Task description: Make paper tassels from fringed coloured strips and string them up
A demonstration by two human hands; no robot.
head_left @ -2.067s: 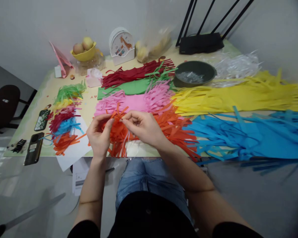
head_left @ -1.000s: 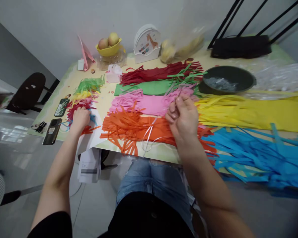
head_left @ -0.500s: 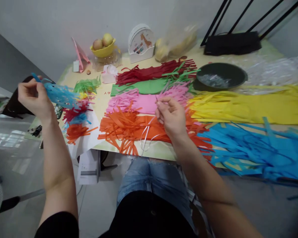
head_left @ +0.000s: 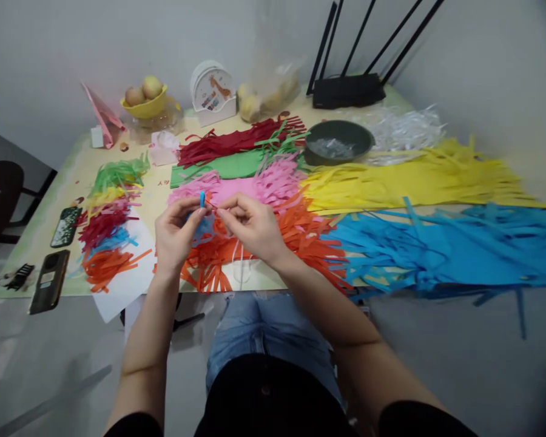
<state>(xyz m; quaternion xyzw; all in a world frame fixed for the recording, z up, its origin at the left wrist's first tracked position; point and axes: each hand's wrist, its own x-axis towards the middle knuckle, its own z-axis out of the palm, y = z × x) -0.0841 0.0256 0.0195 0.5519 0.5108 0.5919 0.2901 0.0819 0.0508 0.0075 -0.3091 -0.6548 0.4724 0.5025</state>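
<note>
The person is sitting at the table (head_left: 164, 182) with both hands raised just above its near edge, over the orange strips (head_left: 300, 233). The left hand (head_left: 175, 233) is pinching a blue bundle (head_left: 203, 217) of cut paper between thumb and fingertips; a short blue end is sticking up above the pinch, and the fringe is hanging down behind the fingers, so its long axis is running roughly upright, tip pointing away from the person and up. The right hand (head_left: 250, 227) is closing its thumb and forefinger on something thin right beside that blue end, probably the pale ribbon (head_left: 242, 267) that is drooping below the hands toward the table edge; the exact contact is too small to tell. Holding the bundle clear of the table is likely leaving room for the fingers to work around its neck, and the two hands are nearly touching for that reason.

To the left, small finished bundles (head_left: 109, 224) in green, yellow, red, blue and orange are lying in a column, apart from the uncut stock, which is keeping them sorted. Two phones (head_left: 54, 267) are lying at the far left. Blue strips (head_left: 437, 249) and yellow strips (head_left: 414, 176) are spreading to the right, near a dark bowl (head_left: 339, 141).
</note>
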